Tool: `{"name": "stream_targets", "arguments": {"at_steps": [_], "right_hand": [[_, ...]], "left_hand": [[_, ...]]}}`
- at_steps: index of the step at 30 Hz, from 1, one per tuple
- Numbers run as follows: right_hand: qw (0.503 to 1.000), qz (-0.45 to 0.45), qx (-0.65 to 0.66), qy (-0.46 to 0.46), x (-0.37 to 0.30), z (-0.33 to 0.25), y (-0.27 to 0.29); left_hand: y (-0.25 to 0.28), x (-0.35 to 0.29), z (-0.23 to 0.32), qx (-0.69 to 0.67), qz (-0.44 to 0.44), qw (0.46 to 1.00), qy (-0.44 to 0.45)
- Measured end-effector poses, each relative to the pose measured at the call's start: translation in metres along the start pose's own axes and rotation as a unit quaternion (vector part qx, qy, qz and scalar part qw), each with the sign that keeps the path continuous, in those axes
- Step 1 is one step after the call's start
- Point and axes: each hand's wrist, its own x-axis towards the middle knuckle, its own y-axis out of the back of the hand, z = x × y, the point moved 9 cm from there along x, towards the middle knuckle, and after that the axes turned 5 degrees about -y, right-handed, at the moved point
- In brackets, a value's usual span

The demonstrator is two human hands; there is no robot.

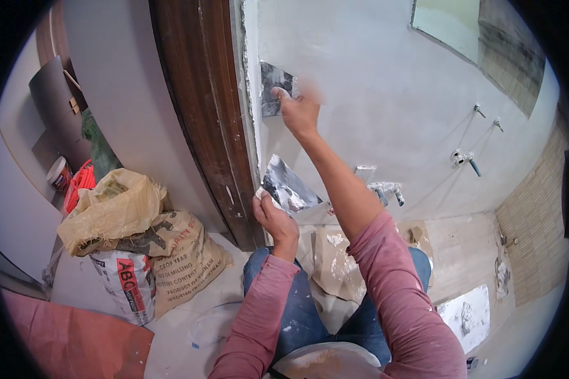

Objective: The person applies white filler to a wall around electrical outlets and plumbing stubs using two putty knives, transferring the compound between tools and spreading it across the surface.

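High on the grey wall (373, 82), my right hand (300, 112) grips a flat steel putty blade (273, 88). That blade lies at the wall's left edge, beside a strip of white putty (251, 82) along the dark wooden door frame (199, 95). Part of the hand is smeared by motion. Lower down, my left hand (277, 220) is closed on a second broad putty blade (287, 189), tilted and carrying smears of white putty. It sits just right of the frame, below my right hand.
Woven sacks (183, 259) and a white bag (125, 284) stand left of the frame. Pipe fittings (385, 189) and a valve (464, 158) stick out of the wall. Between my knees lies a putty-stained brown sheet (335, 265); a white-smeared board (466, 316) lies at right.
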Motion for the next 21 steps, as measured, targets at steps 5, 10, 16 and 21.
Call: {"name": "stream_targets", "arguments": {"at_steps": [5,10,16,21], "right_hand": [[0.987,0.094,-0.107,0.069,-0.009,-0.012,0.001],[0.984,0.090,-0.144,0.054,-0.017,-0.012,0.015],[0.998,0.053,-0.036,-0.017,-0.025,-0.001,0.033],[1.000,-0.016,-0.013,0.009,-0.019,0.004,0.015]], "left_hand": [[0.001,0.004,-0.008,-0.012,-0.013,1.000,-0.012],[0.001,0.001,-0.005,-0.018,0.019,1.000,0.005],[0.000,0.002,0.014,-0.005,0.016,1.000,-0.003],[-0.001,0.001,0.002,-0.012,0.008,1.000,0.013]]}}
